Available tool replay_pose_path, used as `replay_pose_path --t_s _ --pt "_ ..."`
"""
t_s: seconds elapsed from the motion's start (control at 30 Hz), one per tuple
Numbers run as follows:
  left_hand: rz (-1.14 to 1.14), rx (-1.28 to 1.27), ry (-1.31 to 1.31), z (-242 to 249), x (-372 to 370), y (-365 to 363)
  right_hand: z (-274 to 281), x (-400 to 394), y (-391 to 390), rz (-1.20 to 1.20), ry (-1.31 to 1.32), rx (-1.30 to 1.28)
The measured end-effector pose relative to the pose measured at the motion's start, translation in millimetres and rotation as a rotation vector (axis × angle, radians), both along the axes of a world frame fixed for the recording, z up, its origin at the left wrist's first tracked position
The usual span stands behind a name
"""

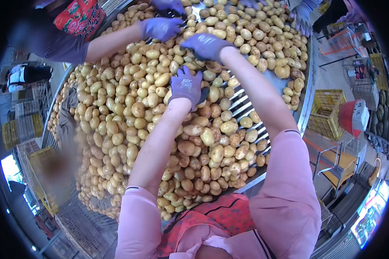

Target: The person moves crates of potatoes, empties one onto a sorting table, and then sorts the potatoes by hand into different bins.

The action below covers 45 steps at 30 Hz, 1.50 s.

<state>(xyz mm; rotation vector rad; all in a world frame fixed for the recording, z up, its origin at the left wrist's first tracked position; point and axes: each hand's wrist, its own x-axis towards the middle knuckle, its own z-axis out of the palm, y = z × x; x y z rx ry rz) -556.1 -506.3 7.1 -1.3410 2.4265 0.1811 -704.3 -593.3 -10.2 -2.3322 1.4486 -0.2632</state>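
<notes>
Both my hands wear purple work gloves with dark palms and rest among a thick layer of potatoes. My left hand lies palm down on the potatoes near the middle of the pile, its fingers stretched and spread. Just above it and to the right, my right hand reaches leftward over the potatoes, with its fingers extended and bent a little downward. No potato shows gripped in either hand; the palm sides are hidden. Metal slats of the sorting table show between potatoes below my right forearm.
A co-worker's gloved hand reaches in from the left, close to my right hand. Other gloved hands are at the far edge. The metal table rim runs along the right. A yellow crate and red container stand beyond it.
</notes>
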Motion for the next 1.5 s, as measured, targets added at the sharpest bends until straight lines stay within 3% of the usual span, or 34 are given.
replay_pose_path --t_s 0.07,0.13,0.2,0.27,0.33,0.4,0.47,0.5,0.53,0.57,0.6,0.63,0.67,0.73,0.77,0.83,0.87,0.9,0.93,0.97,1.07,1.17,1.33,1.4,1.43,1.47,1.5 --pt "-0.022 -0.085 0.069 -9.6 7.8 2.7 -11.5 21.8 10.3 0.132 0.272 -0.080" --pt "-0.068 -0.056 0.076 -3.4 6.6 6.3 -7.6 20.8 26.0 0.199 0.343 -0.064" --pt "-0.161 -0.053 0.155 -10.7 8.9 15.8 -15.5 11.0 53.3 -0.001 0.206 -0.074" --pt "-0.119 0.098 0.212 9.2 -3.4 44.6 -28.0 -14.8 88.3 -0.142 0.209 0.100" --pt "-0.262 0.088 0.195 4.0 -10.3 73.1 -47.5 -51.1 126.9 -0.150 0.090 -0.149" --pt "-0.394 -0.006 0.273 -20.2 -13.2 100.3 -39.4 -79.9 179.6 -0.316 -0.041 -0.261" --pt "-0.393 -0.073 0.587 -24.0 -6.9 108.4 -11.8 -90.6 243.8 -0.709 -0.664 0.033" --pt "-0.337 0.047 0.581 -2.8 -7.5 96.4 -2.3 -103.3 285.4 -0.881 -1.104 0.262" --pt "-0.278 0.168 0.571 17.4 -7.4 74.6 -20.2 -119.6 334.4 -0.809 -1.339 0.161" --pt "-0.349 -0.128 0.662 -12.1 3.0 51.0 -24.3 -126.0 388.8 -0.976 -1.031 0.133" --pt "-0.202 -0.047 0.429 25.9 0.8 29.5 -26.4 -131.4 441.1 -1.098 -1.006 0.157" --pt "-0.116 -0.141 0.376 18.0 8.0 5.1 -36.6 -137.9 500.8 -1.228 -1.083 0.206" --pt "-0.002 -0.181 0.159 12.2 10.1 -18.5 -48.8 -143.0 561.1 -1.379 -1.247 0.269" --pt "-0.017 -0.240 0.029 -6.4 24.1 -57.2 -77.0 -152.5 683.1 -1.661 -1.426 0.399" --pt "-0.078 -0.236 -0.005 -6.1 24.6 -65.8 -67.0 -145.0 707.5 -1.956 -1.044 0.656" --pt "-0.056 -0.151 -0.125 -19.4 13.0 -78.7 -21.3 -115.9 667.0 -1.622 0.467 0.801" --pt "-0.015 -0.079 -0.173 -14.0 4.8 -80.5 -7.2 -101.3 632.3 -1.577 0.633 0.668" --pt "-0.025 -0.075 -0.172 -10.0 -2.1 -82.9 -18.3 -98.5 616.1 -1.524 0.407 0.254" --pt "-0.025 -0.054 -0.213 -7.7 -6.4 -83.9 -10.5 -87.4 565.9 -1.462 0.197 0.100" --pt "-0.019 -0.030 -0.254 -9.3 -6.8 -83.9 -43.4 -86.4 546.6 -1.384 0.099 -0.015" --pt "0.060 -0.056 -0.110 -25.7 2.2 -97.7 -32.8 -34.6 389.9 -0.959 -0.173 -0.045" --pt "0.033 -0.027 -0.051 -19.1 14.0 -95.7 -54.3 -11.5 285.8 -0.833 0.076 -0.063" --pt "-0.055 -0.074 0.058 -15.7 23.0 -80.9 -96.0 -64.5 209.8 -0.740 0.478 -0.152" --pt "-0.027 -0.038 0.089 -10.1 24.3 -72.1 -61.3 -77.7 180.7 -0.808 0.313 -0.058" --pt "-0.002 -0.107 0.272 -7.8 26.8 -70.4 -46.6 -73.0 171.2 -0.765 0.505 -0.247" --pt "0.024 -0.172 0.454 -6.3 30.6 -64.9 -29.8 -66.0 164.2 -0.765 0.505 -0.247" --pt "0.055 -0.158 0.482 16.2 33.0 -53.9 -13.4 -57.9 158.5 -0.503 0.361 -0.170"
